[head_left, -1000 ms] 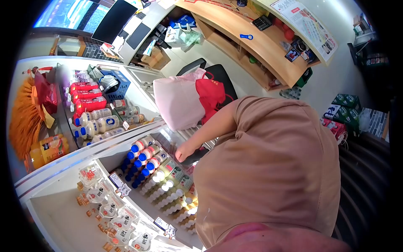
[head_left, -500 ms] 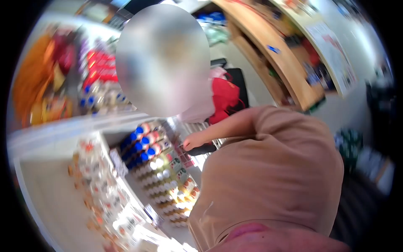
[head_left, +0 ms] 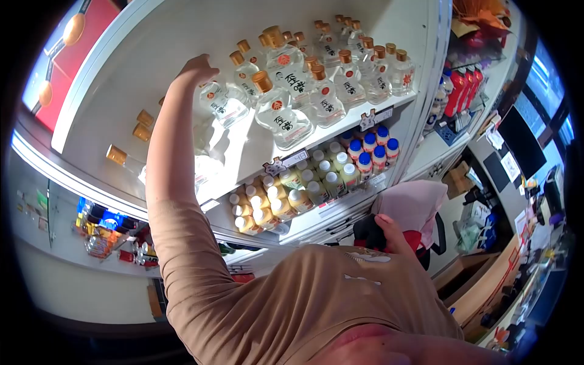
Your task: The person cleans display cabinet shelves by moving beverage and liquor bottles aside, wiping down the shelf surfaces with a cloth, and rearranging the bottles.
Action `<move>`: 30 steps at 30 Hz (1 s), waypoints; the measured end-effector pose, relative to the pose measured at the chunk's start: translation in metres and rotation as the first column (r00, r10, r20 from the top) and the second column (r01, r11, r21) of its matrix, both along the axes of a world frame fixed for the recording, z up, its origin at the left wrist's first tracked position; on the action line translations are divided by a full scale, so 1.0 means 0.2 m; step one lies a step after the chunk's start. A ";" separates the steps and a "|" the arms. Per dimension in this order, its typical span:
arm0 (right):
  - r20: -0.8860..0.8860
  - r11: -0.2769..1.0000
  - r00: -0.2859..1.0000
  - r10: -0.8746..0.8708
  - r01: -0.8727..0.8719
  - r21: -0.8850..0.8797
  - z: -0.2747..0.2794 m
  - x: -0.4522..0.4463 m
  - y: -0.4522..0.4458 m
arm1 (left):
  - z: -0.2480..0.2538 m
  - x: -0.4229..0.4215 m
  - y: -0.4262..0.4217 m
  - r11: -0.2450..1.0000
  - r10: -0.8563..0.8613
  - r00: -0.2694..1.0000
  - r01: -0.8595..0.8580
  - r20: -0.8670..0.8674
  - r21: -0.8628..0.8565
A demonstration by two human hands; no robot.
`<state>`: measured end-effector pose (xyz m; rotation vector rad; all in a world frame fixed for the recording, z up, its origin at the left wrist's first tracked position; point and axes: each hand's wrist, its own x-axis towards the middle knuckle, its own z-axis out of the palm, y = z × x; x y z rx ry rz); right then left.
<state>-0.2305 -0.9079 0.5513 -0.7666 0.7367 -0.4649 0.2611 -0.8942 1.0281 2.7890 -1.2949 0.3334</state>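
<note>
My left hand [head_left: 197, 70] reaches into the upper white shelf with its fingers bent together at the top of a clear bottle [head_left: 224, 106], whose cap is hidden. Gold-capped clear bottles [head_left: 283, 118] stand close by on its right. Low in front of my body, my right hand [head_left: 394, 233] is closed on a black object [head_left: 369, 231], which is too dark to identify.
Below the shelf [head_left: 365, 115] are blue-capped bottles [head_left: 378, 155] and white-capped bottles [head_left: 283, 207]. A pink cloth [head_left: 410, 199] covers a chair at the right, before a wooden desk [head_left: 486, 283]. Orange decorations [head_left: 480, 9] lie at the upper right.
The view has swung round towards the gold-capped bottles. My left hand has come into sight at the upper shelf; my right hand still has the black object.
</note>
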 end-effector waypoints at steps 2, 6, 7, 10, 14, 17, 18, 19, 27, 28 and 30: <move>-0.008 1.000 1.000 0.009 -0.009 -0.018 0.08 0.00 0.01 | 0.01 -0.01 -0.01 1.000 -0.012 1.000 0.012 -0.006 -0.020; -0.015 1.000 1.000 0.017 -0.017 -0.019 0.07 0.00 0.01 | 0.02 -0.07 -0.08 0.980 -0.141 0.974 0.111 -0.179 -0.168; -0.022 1.000 1.000 0.015 -0.015 -0.024 0.07 0.00 0.01 | -0.01 -0.08 -0.11 0.978 -0.162 0.974 0.137 -0.161 -0.158; -0.064 0.999 0.998 0.007 -0.009 -0.039 0.05 -0.01 0.01 | -0.07 -0.13 -0.17 0.984 -0.170 0.962 0.155 -0.212 -0.084; -0.098 0.999 0.995 -0.002 -0.002 -0.034 0.01 -0.04 0.01 | -0.16 -0.05 -0.27 0.982 -0.173 0.975 0.161 -0.137 -0.097; -0.075 1.000 0.997 0.004 -0.004 0.002 -0.04 -0.05 0.00 | -0.17 -0.04 -0.28 0.979 -0.180 0.976 0.166 -0.124 -0.119; -0.067 1.000 0.998 0.002 -0.001 0.016 -0.04 -0.05 0.00 | -0.16 -0.05 -0.28 0.980 -0.180 0.974 0.164 -0.139 -0.116; -0.071 1.000 0.997 0.004 -0.003 0.019 -0.05 -0.05 0.01 | -0.16 -0.06 -0.28 0.980 -0.177 0.976 0.163 -0.127 -0.115; -0.063 0.999 0.997 0.039 -0.040 -0.014 0.05 -0.01 0.05 | -0.11 -0.06 -0.30 0.993 -0.116 0.981 0.114 -0.154 -0.019; -0.062 0.999 0.997 0.043 -0.044 -0.007 0.05 -0.01 0.05 | -0.12 -0.05 -0.30 0.993 -0.119 0.990 0.117 -0.079 -0.035; -0.054 0.999 0.998 0.043 -0.043 0.003 0.06 -0.01 0.05 | -0.13 -0.06 -0.32 0.989 -0.128 0.989 0.133 0.076 -0.068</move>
